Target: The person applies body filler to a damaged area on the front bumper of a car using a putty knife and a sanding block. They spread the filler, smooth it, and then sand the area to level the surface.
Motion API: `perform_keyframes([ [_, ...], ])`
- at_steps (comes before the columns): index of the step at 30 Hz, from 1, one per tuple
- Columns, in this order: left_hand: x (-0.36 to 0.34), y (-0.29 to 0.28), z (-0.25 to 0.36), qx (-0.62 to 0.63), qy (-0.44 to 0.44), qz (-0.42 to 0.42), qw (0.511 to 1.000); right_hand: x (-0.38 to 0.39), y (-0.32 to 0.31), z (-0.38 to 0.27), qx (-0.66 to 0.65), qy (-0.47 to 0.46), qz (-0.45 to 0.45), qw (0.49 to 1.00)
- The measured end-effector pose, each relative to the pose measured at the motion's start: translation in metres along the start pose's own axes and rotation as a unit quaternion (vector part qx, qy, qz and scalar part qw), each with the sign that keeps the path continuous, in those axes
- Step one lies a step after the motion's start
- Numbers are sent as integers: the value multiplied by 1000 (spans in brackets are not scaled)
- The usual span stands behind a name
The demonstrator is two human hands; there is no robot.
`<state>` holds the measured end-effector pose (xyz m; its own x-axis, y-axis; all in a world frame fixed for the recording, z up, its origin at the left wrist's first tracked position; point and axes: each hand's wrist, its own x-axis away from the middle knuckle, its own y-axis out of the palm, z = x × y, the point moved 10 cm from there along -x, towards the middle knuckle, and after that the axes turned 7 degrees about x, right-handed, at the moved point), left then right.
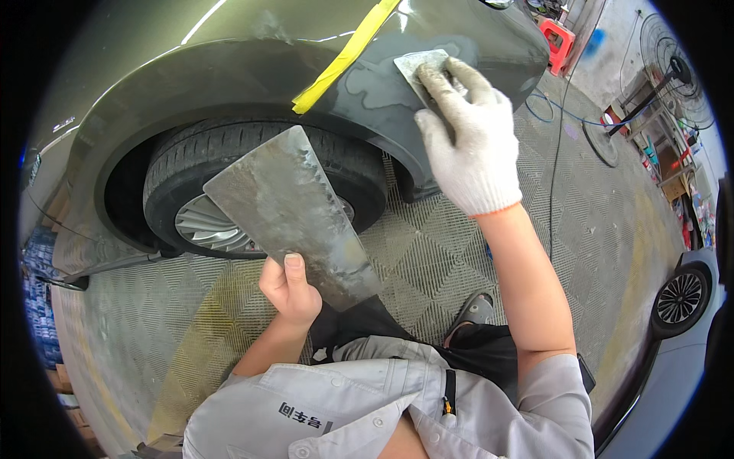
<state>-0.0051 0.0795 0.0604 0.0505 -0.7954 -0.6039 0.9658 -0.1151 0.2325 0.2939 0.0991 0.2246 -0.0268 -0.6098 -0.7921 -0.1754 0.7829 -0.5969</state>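
With its thumb on top, my bare left hand (292, 289) grips the lower edge of a flat, smeared grey metal mixing plate (287, 214), tilted in front of the wheel. My right hand (474, 138), in a white knit glove with an orange cuff edge, pinches a pale putty spreader (419, 63). The spreader's blade lies against the dark green-grey car bumper (505, 34), over a dull grey sanded patch (375, 80). Left of that patch, a strip of yellow masking tape (344, 57) runs down to the wheel arch edge.
Below the arch is the car's tyre (172, 164). On the right stand a black fan (677, 70), a red plastic stool (558, 46) and a cluttered shelf (673, 164). A cable (556, 168) crosses the grated floor (436, 252). Another car (688, 367) is at lower right.
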Motion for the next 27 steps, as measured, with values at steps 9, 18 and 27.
perform_keyframes([
  [9,2,3,4,-2,20,-14,1000,15,-12,-11,-6,-27,36,999],
  [18,-2,-3,16,7,23,5,1000,23,-11,-20,7,-1,35,999],
  [27,-2,-6,20,-10,28,48,998,25,1,-28,27,23,32,999],
])
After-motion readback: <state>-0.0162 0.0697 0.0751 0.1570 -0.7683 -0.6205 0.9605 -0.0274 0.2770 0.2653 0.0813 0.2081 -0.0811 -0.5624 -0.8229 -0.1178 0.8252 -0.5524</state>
